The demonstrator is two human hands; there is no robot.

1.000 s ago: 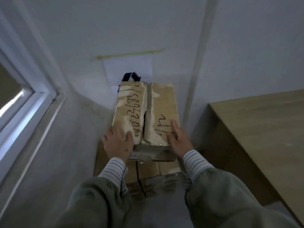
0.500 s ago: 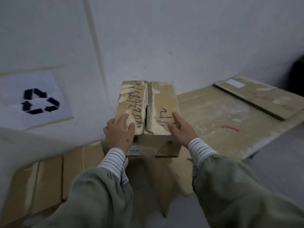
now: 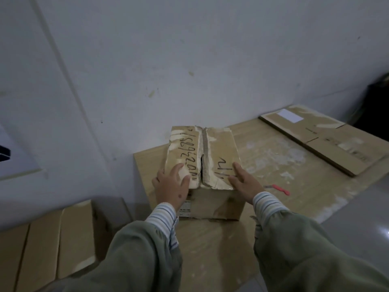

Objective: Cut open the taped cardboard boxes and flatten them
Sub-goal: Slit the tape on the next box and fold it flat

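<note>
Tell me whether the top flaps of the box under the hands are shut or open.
Shut. The cardboard box has both top flaps lying flat, meeting along the centre seam, with left hand and right hand resting on them.

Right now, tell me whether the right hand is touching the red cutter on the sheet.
Apart. The head view shows the right hand resting on the box, with bare cardboard sheet between its wrist and the red cutter.
</note>
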